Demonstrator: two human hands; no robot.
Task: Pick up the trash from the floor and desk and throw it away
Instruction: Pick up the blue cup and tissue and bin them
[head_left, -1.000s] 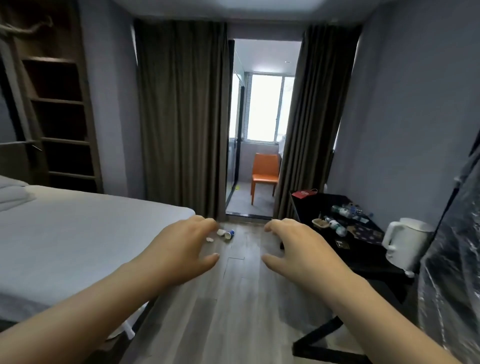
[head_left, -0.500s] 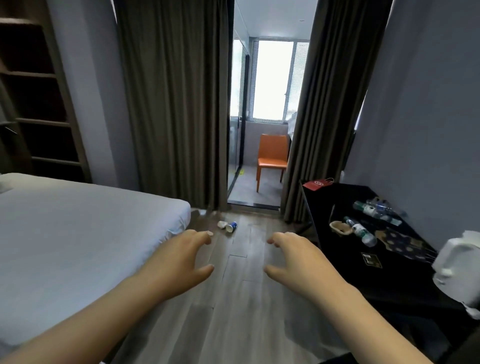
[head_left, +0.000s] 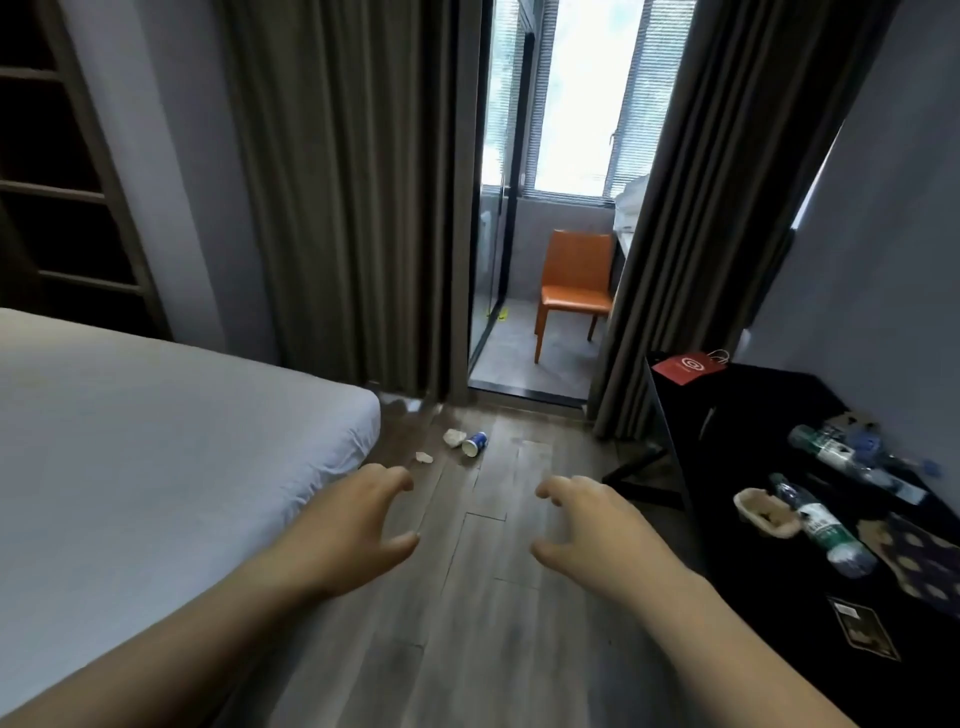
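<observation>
Down on the grey wooden plank floor (head_left: 483, 597), just off the foot corner of the white-sheeted bed (head_left: 156, 441), lies the floor trash. A blue-and-white paper cup (head_left: 475, 445) is tipped on its side, a crumpled white paper wad (head_left: 454, 438) sits just beside it on the bed's side, and a smaller white scrap (head_left: 424, 457) lies nearer the bed corner. Across the floor from the bed, the black desk (head_left: 753, 405) carries a clear plastic bottle with a green label (head_left: 818, 525) lying flat. A beige shallow tub (head_left: 766, 512) touches that bottle, and a second clear bottle (head_left: 836, 457) and a flat red paper bag (head_left: 688, 368) lie further along. The left hand (head_left: 353, 525) hovers by the bed's edge and the right hand (head_left: 592, 525) farther from it. Both have loosely curled fingers, hold nothing and are well short of the cup. Beyond the bed's foot, brown curtains (head_left: 343, 208) frame a doorway with an orange chair (head_left: 574, 286).
</observation>
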